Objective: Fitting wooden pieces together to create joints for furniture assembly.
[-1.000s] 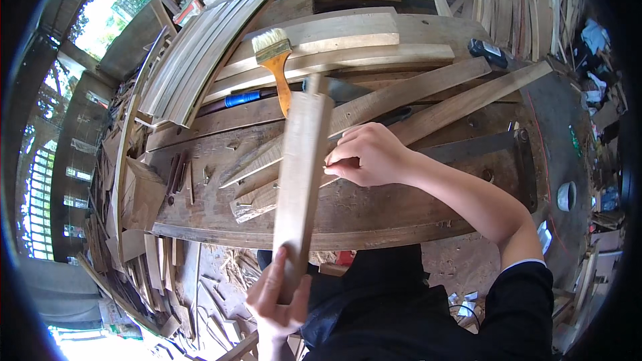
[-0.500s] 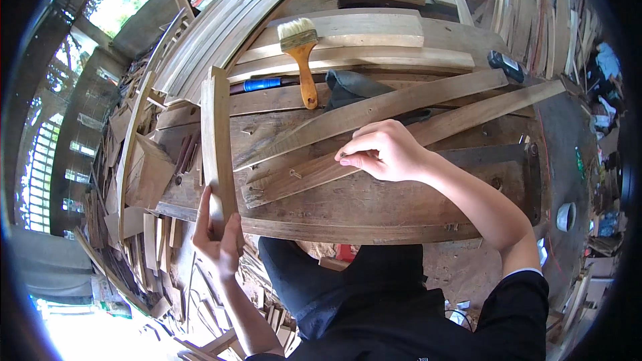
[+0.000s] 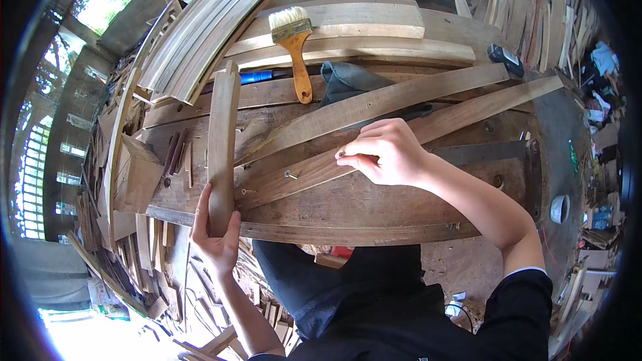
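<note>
My left hand [image 3: 217, 237] grips the near end of a short wooden bar [image 3: 222, 140], thumb on one side and fingers on the other. The bar points away from me across the bench's front edge, and its far end has a stepped cut. Over the middle of the bench, my right hand [image 3: 384, 154] pinches a small piece that looks like a screw [image 3: 341, 154]; only its dark round end shows. Below that hand lies a long wooden strip [image 3: 311, 167], with a screw [image 3: 290, 174] on it. A second strip [image 3: 374, 105] lies beyond.
On the workbench [image 3: 374, 204] are a paintbrush [image 3: 299, 60], a blue-handled tool [image 3: 257, 77], a dark cloth [image 3: 351, 80] and a dark handheld device [image 3: 505, 60]. Thick planks [image 3: 348, 20] lie at the back. Slats [image 3: 207, 33] are stacked far left, with wood offcuts [image 3: 154, 247] below.
My left hand has turned the bar, so a broader face shows, and its far end has swung slightly right. My right hand keeps its pinch in nearly the same place. The view has shifted a little.
</note>
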A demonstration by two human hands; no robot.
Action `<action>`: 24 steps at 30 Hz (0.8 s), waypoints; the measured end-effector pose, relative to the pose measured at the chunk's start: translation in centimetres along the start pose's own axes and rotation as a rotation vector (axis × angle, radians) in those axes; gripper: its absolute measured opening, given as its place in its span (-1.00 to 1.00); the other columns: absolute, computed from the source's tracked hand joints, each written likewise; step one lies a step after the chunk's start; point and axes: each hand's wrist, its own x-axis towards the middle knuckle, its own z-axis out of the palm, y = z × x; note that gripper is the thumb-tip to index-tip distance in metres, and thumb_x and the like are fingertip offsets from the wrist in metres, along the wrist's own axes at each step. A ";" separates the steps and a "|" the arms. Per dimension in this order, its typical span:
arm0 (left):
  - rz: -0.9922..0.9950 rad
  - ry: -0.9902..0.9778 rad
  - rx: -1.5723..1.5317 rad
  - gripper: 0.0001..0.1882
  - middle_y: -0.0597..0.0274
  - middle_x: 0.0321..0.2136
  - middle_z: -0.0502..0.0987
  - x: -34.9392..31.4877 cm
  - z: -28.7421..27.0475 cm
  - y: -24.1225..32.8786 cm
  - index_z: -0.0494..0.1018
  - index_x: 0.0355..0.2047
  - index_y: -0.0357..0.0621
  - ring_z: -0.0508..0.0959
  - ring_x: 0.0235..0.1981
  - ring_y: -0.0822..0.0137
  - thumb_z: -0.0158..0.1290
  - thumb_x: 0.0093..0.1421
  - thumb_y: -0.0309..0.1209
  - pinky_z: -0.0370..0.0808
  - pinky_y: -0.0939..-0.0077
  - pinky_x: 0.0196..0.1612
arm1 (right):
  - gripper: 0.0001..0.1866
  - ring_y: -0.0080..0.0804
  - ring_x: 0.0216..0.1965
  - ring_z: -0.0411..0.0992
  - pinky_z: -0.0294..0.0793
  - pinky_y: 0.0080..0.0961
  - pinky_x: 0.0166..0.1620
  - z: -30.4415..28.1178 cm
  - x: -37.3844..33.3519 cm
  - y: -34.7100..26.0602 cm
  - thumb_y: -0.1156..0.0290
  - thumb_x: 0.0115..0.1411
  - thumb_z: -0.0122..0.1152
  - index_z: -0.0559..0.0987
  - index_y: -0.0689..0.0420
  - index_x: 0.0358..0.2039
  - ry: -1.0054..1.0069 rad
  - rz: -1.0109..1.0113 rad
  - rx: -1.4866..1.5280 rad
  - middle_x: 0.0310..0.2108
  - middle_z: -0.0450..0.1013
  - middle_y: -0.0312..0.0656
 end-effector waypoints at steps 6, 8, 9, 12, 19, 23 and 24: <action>0.019 -0.003 0.063 -0.30 -0.07 0.06 0.55 0.1 0.0 0.3 0.41 0.22 -0.16 0.54 0.08 0.20 0.18 -0.01 -0.65 0.41 0.32 0.18 | -0.88 -0.46 -0.63 0.52 0.43 -0.53 -0.57 0.3 0.0 0.1 0.33 0.14 0.37 0.70 0.05 -0.49 0.008 0.008 0.003 -0.59 0.59 -0.25; 0.023 -0.006 0.065 -0.31 -0.07 0.06 0.55 0.1 0.1 0.4 0.42 0.22 -0.17 0.54 0.08 0.21 0.18 -0.01 -0.65 0.41 0.32 0.18 | -0.93 -0.53 -0.70 0.41 0.34 -0.55 -0.61 0.5 -0.1 0.3 0.42 0.06 0.44 0.70 0.10 -0.49 0.054 -0.048 -0.011 -0.70 0.49 -0.31; 0.024 -0.003 0.065 -0.31 -0.07 0.06 0.55 0.0 0.1 0.3 0.41 0.22 -0.16 0.54 0.07 0.22 0.18 -0.01 -0.65 0.41 0.32 0.17 | -0.93 -0.53 -0.70 0.41 0.34 -0.55 -0.61 0.4 -0.1 0.2 0.42 0.06 0.44 0.70 0.10 -0.49 0.054 -0.048 -0.012 -0.70 0.49 -0.31; 0.016 -0.003 0.076 -0.31 -0.07 0.05 0.56 0.0 0.0 0.4 0.41 0.22 -0.16 0.55 0.06 0.22 0.18 0.00 -0.66 0.41 0.33 0.17 | -0.84 -0.46 -0.67 0.49 0.41 -0.51 -0.58 0.3 0.0 -0.1 0.30 0.15 0.37 0.65 0.05 -0.52 0.006 -0.004 -0.059 -0.67 0.53 -0.28; 0.004 -0.008 0.088 -0.31 -0.08 0.04 0.57 0.1 0.0 0.7 0.42 0.22 -0.15 0.56 0.04 0.22 0.17 0.00 -0.66 0.42 0.35 0.15 | -0.81 -0.43 -0.68 0.47 0.40 -0.48 -0.59 0.6 0.0 -0.2 0.28 0.17 0.36 0.60 0.05 -0.51 0.018 -0.017 -0.098 -0.68 0.51 -0.28; 0.014 -0.004 0.061 -0.31 -0.08 0.04 0.57 0.1 0.1 0.5 0.42 0.22 -0.14 0.56 0.05 0.21 0.16 0.00 -0.66 0.41 0.33 0.17 | -0.81 -0.45 -0.69 0.45 0.39 -0.52 -0.59 0.3 0.2 -0.2 0.26 0.17 0.36 0.60 0.05 -0.50 -0.008 0.005 -0.048 -0.68 0.50 -0.32; 0.003 -0.003 0.079 -0.30 -0.08 0.04 0.56 0.0 0.1 0.5 0.41 0.23 -0.15 0.55 0.05 0.21 0.16 0.00 -0.66 0.41 0.33 0.17 | -0.81 -0.45 -0.69 0.45 0.39 -0.52 -0.59 0.3 0.2 0.0 0.26 0.17 0.36 0.60 0.05 -0.50 -0.007 0.000 -0.046 -0.68 0.50 -0.32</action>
